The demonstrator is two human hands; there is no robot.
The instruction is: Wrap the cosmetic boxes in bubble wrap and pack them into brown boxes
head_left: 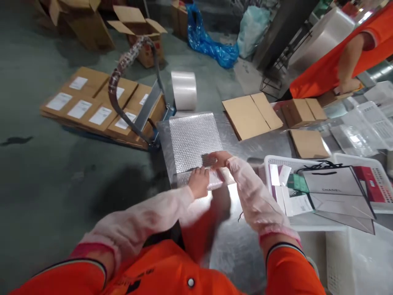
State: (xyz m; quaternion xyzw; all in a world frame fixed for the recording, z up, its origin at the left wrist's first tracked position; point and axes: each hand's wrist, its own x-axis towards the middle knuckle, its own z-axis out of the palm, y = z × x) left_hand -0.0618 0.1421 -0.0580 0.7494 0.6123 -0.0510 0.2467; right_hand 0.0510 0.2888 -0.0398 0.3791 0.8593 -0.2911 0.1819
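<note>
A sheet of bubble wrap (195, 137) lies flat on the metal table, its near end folded over a small bundle (215, 180) with a pinkish item showing through the plastic. My left hand (199, 183) presses on the left part of this folded end, fingers curled over it. At the right end of the bundle, my right hand (219, 159) bends round the wrap with its fingertips pointing left. What exactly is inside the wrap cannot be made out. Both forearms wear pale sleeve covers.
The metal table (236, 246) also bears flat cardboard (251, 116). At right, a white basket (310, 223) holds small boxes and a paper bag (333, 186). A hand truck (147, 114) with cartons and a roll of wrap (184, 91) stand beyond. A co-worker's arm (350, 61) handles a box.
</note>
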